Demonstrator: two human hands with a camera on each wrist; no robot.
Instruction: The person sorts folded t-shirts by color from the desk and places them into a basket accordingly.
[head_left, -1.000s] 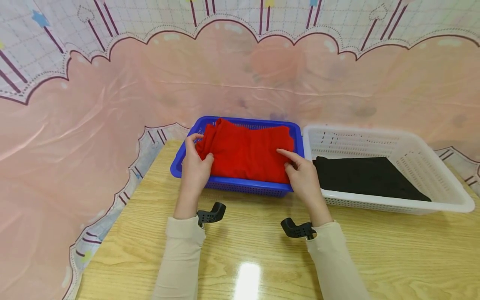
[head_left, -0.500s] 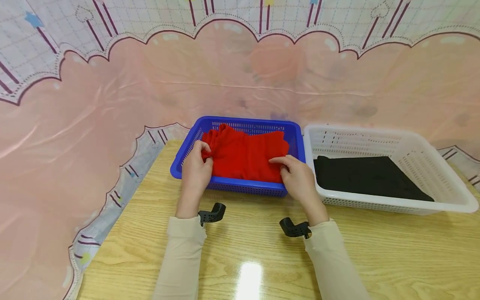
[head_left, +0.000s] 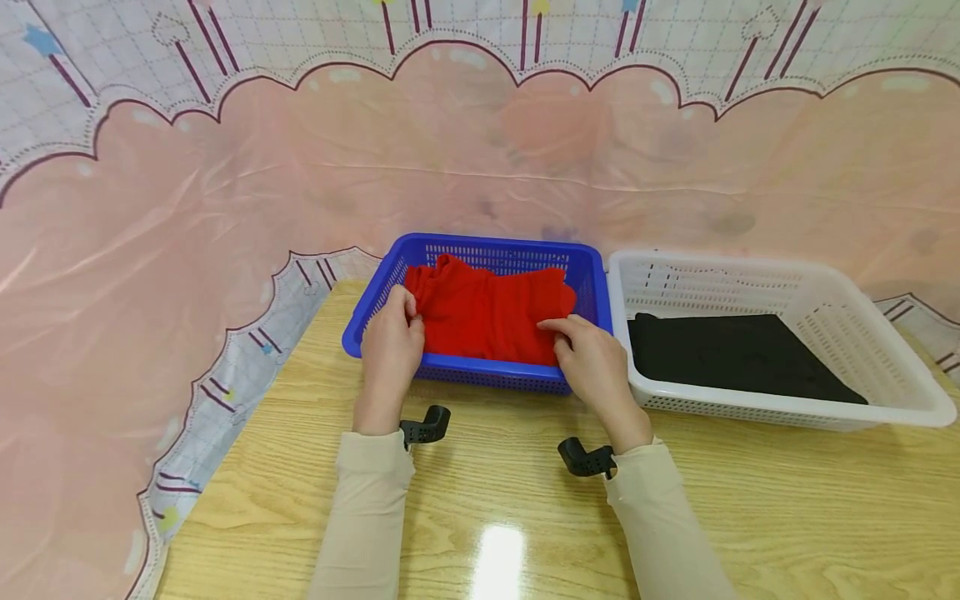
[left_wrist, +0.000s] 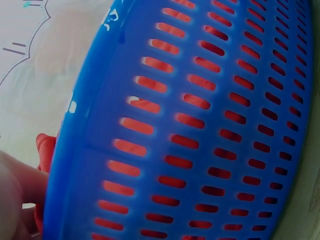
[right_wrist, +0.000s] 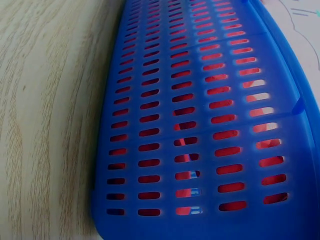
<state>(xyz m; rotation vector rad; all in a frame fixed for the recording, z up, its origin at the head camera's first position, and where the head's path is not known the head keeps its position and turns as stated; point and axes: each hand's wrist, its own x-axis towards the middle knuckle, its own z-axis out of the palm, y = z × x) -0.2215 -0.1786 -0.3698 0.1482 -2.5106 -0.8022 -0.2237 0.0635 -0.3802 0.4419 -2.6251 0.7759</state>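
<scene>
A folded red cloth (head_left: 491, 312) lies in the blue basket (head_left: 487, 367), its upper left corner bunched into creases. At the cloth's left edge, my left hand (head_left: 392, 337) pinches the fabric with bent fingers. My right hand (head_left: 596, 362) holds the opposite edge, index finger stretched over the top and thumb just below it. In the left wrist view, part of the left hand (left_wrist: 20, 190) shows behind the rim beside a bit of red cloth (left_wrist: 45, 150). Through the slots of the basket wall (right_wrist: 165, 117), red fabric shows in the right wrist view; the right hand is hidden there.
Right beside the blue basket stands a larger white basket (head_left: 795, 408) with a folded black cloth (head_left: 735, 354) in it. Both rest on a wooden table (head_left: 480, 483). A printed pink curtain (head_left: 480, 158) hangs behind the table and along its left side.
The red cloth has come down deeper into the blue basket, showing more of its back wall. Both hands have sunk with it, the right one shifting left and toward me.
</scene>
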